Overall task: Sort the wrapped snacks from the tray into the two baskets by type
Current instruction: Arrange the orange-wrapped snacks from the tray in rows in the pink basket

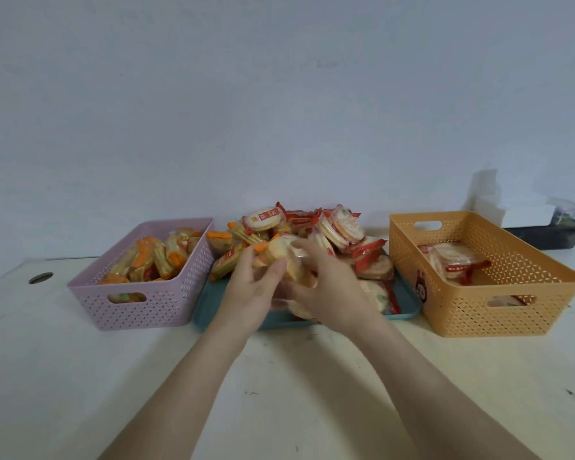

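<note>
A teal tray (206,310) in the middle holds a heap of wrapped snacks (312,227): round pale crackers in red-edged wrappers and ridged biscuits in orange-edged wrappers. A pink basket (153,303) on the left holds several orange-wrapped biscuits. An orange basket (512,293) on the right holds a few red-wrapped round crackers. Both hands meet over the tray's front. My left hand (249,287) pinches a round wrapped cracker (284,252). My right hand (332,287) curls around the same cluster of packets; exactly which packet it grips is blurred.
The baskets and tray stand on a white table against a plain wall. A round cable hole (40,277) lies at the far left. A dark tray with white boxes (545,230) sits behind the orange basket.
</note>
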Motion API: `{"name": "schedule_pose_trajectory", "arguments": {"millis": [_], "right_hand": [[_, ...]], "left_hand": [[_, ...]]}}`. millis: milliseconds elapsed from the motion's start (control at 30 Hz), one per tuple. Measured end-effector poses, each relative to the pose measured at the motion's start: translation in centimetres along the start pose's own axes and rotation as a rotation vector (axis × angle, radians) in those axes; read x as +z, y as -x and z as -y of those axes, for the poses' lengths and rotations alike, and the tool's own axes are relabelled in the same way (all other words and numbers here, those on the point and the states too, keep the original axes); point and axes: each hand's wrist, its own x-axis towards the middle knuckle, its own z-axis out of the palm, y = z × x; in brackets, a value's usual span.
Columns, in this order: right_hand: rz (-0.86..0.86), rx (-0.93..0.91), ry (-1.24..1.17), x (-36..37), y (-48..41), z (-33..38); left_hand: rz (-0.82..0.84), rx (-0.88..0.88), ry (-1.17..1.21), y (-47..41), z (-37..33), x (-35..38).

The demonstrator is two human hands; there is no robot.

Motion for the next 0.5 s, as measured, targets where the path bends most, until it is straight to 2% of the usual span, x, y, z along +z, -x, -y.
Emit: {"name": "schedule_pose_trajectory", "arguments": {"millis": [67, 133, 200, 267, 333, 367, 400, 467, 500], "right_hand": [[0.112, -0.021, 0.021, 1.0, 0.1, -0.3], [0.080, 0.056, 0.057, 0.2, 0.0, -1.2], [0.006, 0.247, 0.269, -1.4, -0.2, -2.8], [0.045, 0.448, 0.459, -2.8, 0.2, -4.3], [0.121, 0.536, 0.479, -3.4, 0.7, -5.1], [0.144, 0.552, 0.451, -3.3, 0.9, -5.4], [0.159, 0.561, 0.423, -3.2, 1.0, -5.5], [0.166, 0.549, 0.347, -2.7, 1.0, -5.5], [0.148, 0.529, 0.280, -2.5, 0.8, -5.3]], "left_hand": [[-0.115, -0.002, 0.004, -0.5, 0.4, -0.7], [-0.194, 0.030, -0.159, -1.2, 0.9, -2.2], [-0.218, 0.103, -0.563, -1.5, 1.5, -3.8], [-0.323, 0.320, -1.045, -1.1, 2.0, -4.4], [-0.335, 0.564, -1.222, 0.1, 1.9, -2.8], [-0.253, 0.555, -1.178, 0.7, 1.8, -1.7], [-0.139, 0.458, -1.105, 0.9, 1.6, -0.5], [0.079, 0.140, -1.099, 0.7, 1.9, 1.7], [0.151, 0.046, -1.126, 0.4, 2.4, 2.5]]}}
